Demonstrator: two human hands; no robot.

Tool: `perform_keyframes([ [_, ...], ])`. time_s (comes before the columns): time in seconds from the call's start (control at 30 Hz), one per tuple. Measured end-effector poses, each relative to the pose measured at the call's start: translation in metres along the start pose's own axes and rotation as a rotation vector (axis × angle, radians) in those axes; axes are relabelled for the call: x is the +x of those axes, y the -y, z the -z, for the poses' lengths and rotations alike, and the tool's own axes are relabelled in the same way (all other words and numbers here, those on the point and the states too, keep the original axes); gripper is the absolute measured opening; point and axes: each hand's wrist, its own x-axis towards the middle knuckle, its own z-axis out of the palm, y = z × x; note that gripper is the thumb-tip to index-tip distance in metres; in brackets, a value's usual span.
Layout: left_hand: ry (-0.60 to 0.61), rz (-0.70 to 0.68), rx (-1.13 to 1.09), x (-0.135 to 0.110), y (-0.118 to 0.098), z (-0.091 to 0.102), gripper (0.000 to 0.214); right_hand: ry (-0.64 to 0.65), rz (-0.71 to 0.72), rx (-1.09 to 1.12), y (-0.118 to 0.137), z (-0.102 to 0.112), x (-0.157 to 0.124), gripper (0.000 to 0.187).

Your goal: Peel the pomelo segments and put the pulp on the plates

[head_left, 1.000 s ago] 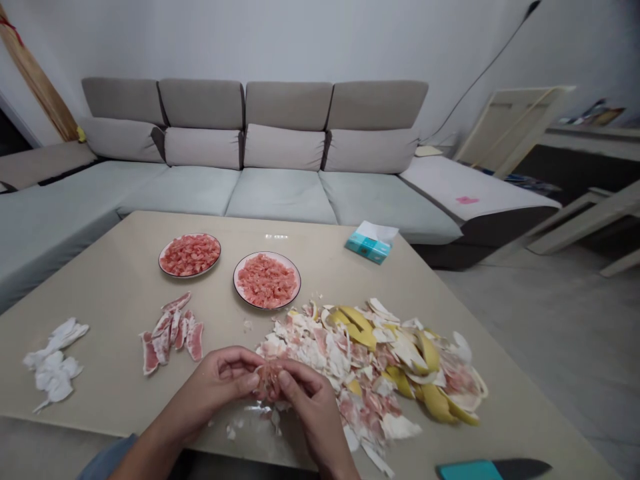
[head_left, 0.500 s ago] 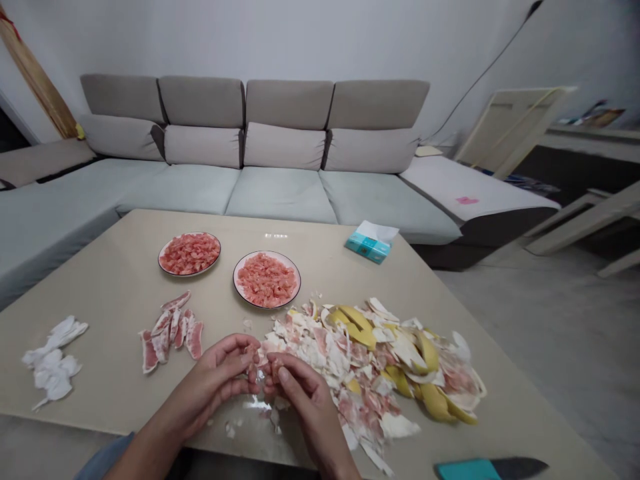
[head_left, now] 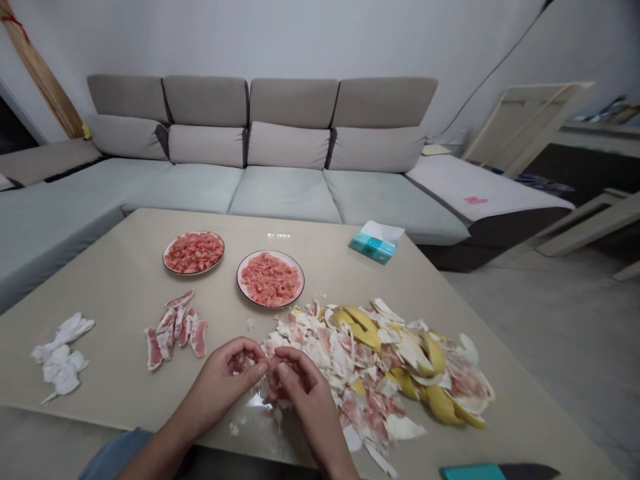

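My left hand [head_left: 229,373] has its fingers curled, with some pink pomelo flesh [head_left: 240,363] showing inside them. Close against it, my right hand [head_left: 306,385] pinches another bit of pomelo flesh between thumb and fingers. The fingertips of both hands nearly meet over the table's near edge, and they partly hide what is held. Just right of the hands spreads a heap of white pith, membrane and yellow pomelo peel [head_left: 356,325]. Left of them lie several pomelo segments [head_left: 179,328] with pale skin on. Beyond sit two plates of pink pulp, a nearer plate [head_left: 271,279] and a farther plate [head_left: 194,253].
Crumpled tissues [head_left: 63,357] lie at the table's left. A blue tissue pack [head_left: 376,243] is at the far right, and a teal-handled knife [head_left: 475,472] at the near right edge. A grey sofa [head_left: 285,187] stands behind the table [head_left: 120,267].
My left hand has turned, its fingers closing inward and its thumb coming nearer the right hand. The right hand keeps its pinch. The whole view has shifted slightly.
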Motion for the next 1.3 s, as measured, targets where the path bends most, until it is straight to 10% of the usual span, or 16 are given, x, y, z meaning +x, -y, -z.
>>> perform_keyframes([
  [0.6, 0.095, 0.136, -0.317, 0.005, 0.006, 0.003, 0.027, 0.086, 0.021, 0.050, -0.005, 0.006, 0.006, 0.023],
  [0.73, -0.171, -0.042, -0.074, 0.048, 0.004, 0.007, 0.023, -0.111, 0.283, -0.456, 0.009, 0.007, 0.046, 0.024],
  [1.0, -0.301, -0.111, -0.145, 0.165, -0.008, 0.011, 0.019, -0.251, 0.517, -0.678, 0.029, 0.012, 0.153, 0.019],
  [1.3, 0.011, 0.063, -0.520, 0.066, -0.007, 0.011, 0.037, -0.140, 0.362, -0.554, 0.023, 0.011, 0.054, 0.024],
])
